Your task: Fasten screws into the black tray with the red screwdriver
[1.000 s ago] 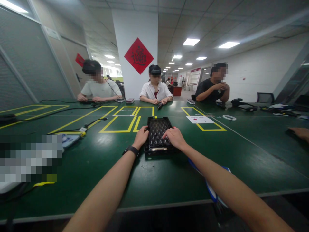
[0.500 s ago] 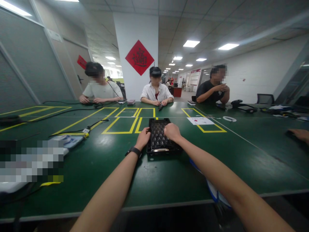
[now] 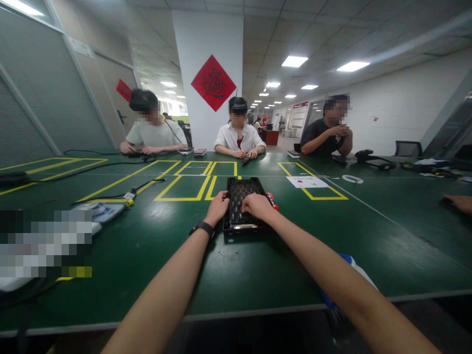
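Observation:
A black gridded tray (image 3: 244,189) lies on the green table (image 3: 228,265) straight ahead of me. My left hand (image 3: 217,208), with a black watch on the wrist, grips the tray's left edge with curled fingers. My right hand (image 3: 258,206) rests on top of the tray's near half, fingers bent down into the grid; what they hold, if anything, is hidden. A small red object (image 3: 272,201) peeks out just right of my right hand at the tray's edge.
Three people sit along the far side of the table. Yellow tape boxes (image 3: 184,189) mark the tabletop. A white paper (image 3: 307,182), a tape ring (image 3: 351,179) and cables (image 3: 140,189) lie around. Another person's hand (image 3: 457,202) rests at the right edge.
My right hand has slid left from the tray's right edge onto the middle of the tray, uncovering a red object beside it. The left hand has stayed on the left edge.

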`<action>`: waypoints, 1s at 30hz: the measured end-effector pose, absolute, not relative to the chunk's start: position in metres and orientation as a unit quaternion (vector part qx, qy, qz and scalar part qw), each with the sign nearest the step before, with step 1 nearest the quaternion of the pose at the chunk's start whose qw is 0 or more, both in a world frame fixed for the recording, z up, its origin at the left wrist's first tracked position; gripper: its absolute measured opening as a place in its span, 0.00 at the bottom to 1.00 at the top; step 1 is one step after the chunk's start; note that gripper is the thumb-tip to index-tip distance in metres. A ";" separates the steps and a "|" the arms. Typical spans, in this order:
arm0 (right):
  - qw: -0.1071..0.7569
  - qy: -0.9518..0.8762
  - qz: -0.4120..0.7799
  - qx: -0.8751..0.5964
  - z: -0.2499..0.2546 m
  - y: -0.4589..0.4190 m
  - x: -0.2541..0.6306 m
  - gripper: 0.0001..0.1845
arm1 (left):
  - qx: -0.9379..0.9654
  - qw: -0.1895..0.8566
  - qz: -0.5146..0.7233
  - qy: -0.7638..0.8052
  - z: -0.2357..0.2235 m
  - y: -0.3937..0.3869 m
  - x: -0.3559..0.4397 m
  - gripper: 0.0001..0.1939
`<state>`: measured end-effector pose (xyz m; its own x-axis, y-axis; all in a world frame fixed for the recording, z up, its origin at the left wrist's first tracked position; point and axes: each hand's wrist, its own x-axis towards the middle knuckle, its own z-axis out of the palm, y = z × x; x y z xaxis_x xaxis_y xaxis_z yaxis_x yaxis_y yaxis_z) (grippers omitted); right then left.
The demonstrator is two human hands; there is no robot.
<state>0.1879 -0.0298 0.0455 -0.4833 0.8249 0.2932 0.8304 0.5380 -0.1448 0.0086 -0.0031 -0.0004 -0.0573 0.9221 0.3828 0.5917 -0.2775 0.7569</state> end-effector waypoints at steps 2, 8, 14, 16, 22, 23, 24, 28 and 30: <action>0.205 -0.856 0.048 -0.473 0.044 -0.032 0.187 0.08 | 0.661 0.184 0.447 0.574 0.000 -0.004 0.009 0.21; 0.222 -0.870 0.276 -0.343 0.040 -0.041 0.181 0.14 | 0.659 0.183 0.448 0.575 0.001 -0.005 0.010 0.21; 0.164 -0.876 0.305 -0.336 0.039 -0.044 0.178 0.12 | 0.664 0.175 0.447 0.573 0.001 -0.004 0.009 0.21; 0.162 -0.870 0.303 -0.353 0.039 -0.044 0.177 0.11 | 0.664 0.175 0.446 0.574 0.001 -0.004 0.009 0.21; 0.174 -0.859 0.328 -0.352 0.039 -0.046 0.177 0.10 | 0.663 0.182 0.448 0.571 0.000 -0.004 0.009 0.21; 0.178 -0.855 0.336 -0.353 0.039 -0.046 0.177 0.10 | 0.662 0.184 0.448 0.571 0.000 -0.004 0.009 0.21; 0.182 -0.851 0.344 -0.352 0.039 -0.047 0.177 0.10 | 0.661 0.186 0.449 0.571 0.000 -0.004 0.009 0.21; 0.180 -0.851 0.356 -0.342 0.040 -0.047 0.177 0.09 | 0.658 0.196 0.451 0.571 0.002 -0.006 0.010 0.21; 0.180 -0.851 0.354 -0.344 0.039 -0.047 0.177 0.09 | 0.656 0.197 0.452 0.571 0.003 -0.007 0.011 0.21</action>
<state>0.1769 -0.0471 0.0389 -0.6984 0.7130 0.0628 0.4576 0.5123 -0.7267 0.0107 -0.0071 0.0028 -0.0618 0.9276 0.3685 0.5718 -0.2697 0.7748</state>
